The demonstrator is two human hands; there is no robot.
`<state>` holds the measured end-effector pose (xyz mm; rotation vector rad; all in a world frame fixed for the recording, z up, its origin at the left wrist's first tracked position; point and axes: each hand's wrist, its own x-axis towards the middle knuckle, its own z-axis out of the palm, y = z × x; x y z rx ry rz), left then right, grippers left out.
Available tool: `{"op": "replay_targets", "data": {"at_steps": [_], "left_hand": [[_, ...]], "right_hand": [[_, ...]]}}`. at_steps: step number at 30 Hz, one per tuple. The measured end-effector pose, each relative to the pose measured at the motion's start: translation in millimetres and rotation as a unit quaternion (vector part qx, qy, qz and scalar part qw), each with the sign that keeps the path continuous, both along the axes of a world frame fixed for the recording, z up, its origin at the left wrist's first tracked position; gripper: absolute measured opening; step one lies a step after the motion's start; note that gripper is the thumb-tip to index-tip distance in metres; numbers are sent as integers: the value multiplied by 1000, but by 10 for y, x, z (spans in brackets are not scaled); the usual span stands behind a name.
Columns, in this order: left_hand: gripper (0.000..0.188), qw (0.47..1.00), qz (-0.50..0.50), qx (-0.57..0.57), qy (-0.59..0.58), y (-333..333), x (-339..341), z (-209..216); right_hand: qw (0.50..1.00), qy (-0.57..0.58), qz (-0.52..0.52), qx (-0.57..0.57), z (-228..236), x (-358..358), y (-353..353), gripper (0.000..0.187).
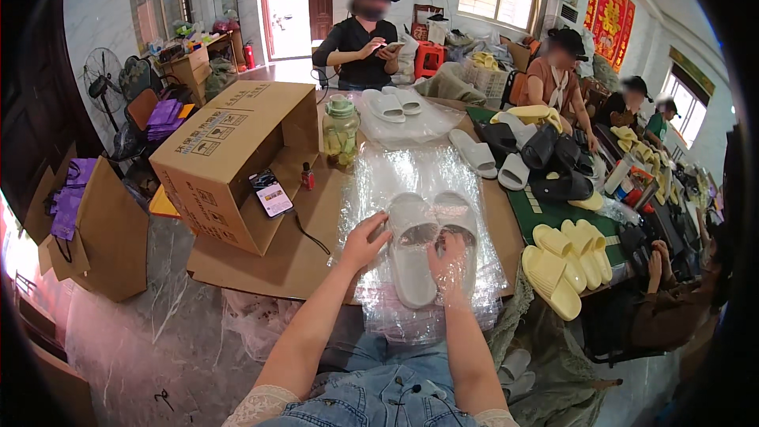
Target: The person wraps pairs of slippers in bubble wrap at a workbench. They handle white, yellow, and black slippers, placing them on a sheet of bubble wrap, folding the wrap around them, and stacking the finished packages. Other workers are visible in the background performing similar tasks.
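A pair of light grey slippers, the left slipper [413, 281] and the right slipper [466, 217], lies toes away from me on a stack of clear plastic bags [360, 190]. Shiny clear film overlies part of the pair and my right wrist. My left hand [365, 241] rests at the left slipper's outer edge, fingers apart, with nothing visible in it. Bent over the inner side of the right slipper, below its strap, is my right hand [449, 257]; its fingers grip that slipper, fingertips partly hidden by glare.
An open cardboard box [229, 122] holding a phone [270, 194] stands left, near a small red bottle [307, 177] and a glass jar [341, 130]. More slippers lie beyond; yellow slippers [553, 281] sit right. Several people surround the tables, one person [368, 39] facing me.
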<state>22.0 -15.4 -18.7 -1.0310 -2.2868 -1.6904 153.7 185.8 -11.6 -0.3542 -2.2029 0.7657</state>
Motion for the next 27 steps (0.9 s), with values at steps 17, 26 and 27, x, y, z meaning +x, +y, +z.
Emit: {"op": "replay_targets", "data": {"at_steps": [17,26,27], "left_hand": [[46,1000,6,-8,9,7,4,20],[47,1000,6,6,-28,-2,2,-36],[47,999,8,6,-32,5,-2,-20]], "right_hand": [[999,-46,15,15,2,31,14,55],[961,-171,202,77,458,1026,-394,72],[947,-172,250,109,534,1176,-445,67]]}}
